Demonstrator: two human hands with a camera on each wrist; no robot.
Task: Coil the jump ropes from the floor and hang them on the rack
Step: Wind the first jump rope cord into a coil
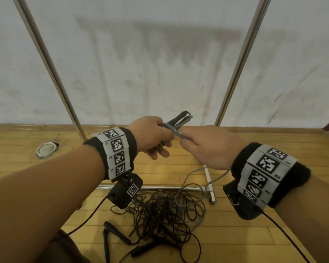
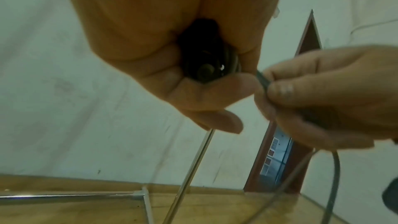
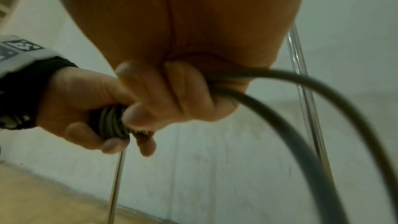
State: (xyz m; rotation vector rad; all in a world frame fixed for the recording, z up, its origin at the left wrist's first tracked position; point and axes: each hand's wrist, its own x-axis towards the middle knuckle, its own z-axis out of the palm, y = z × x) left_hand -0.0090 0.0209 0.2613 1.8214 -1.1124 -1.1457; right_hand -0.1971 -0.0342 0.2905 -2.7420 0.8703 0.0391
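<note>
Wall (image 1: 160, 54) fills the upper field; wood floor (image 1: 273, 215) fills the lower.

Rack (image 1: 51, 67) — two upright metal poles, one at 11 o'clock and one at 1 o'clock, joined at floor level by a base bar. Nothing hangs on the visible part.

Rope pile (image 1: 165, 211) lies on the floor at 6 o'clock, against the base bar: tangled black cord with at least three black handles at its near edge. The number of ropes in the pile cannot be told.

Grey rope (image 1: 179, 132) runs from the pile up to both hands at centre.

Two hands, each with a marker band and camera on the wrist:
- Left hand (image 1: 152, 135): fingers curled and clamped around the handles (image 1: 180, 118) and several turns of grey rope — the handle ends project toward 1 o'clock.
- Right hand (image 1: 207, 147): fingers closed around the grey rope, just beside the left hand; two strands trail out of the fist.

One white coil (image 1: 47, 149) lies on the floor at 9 o'clock, well apart from the pile.
</note>
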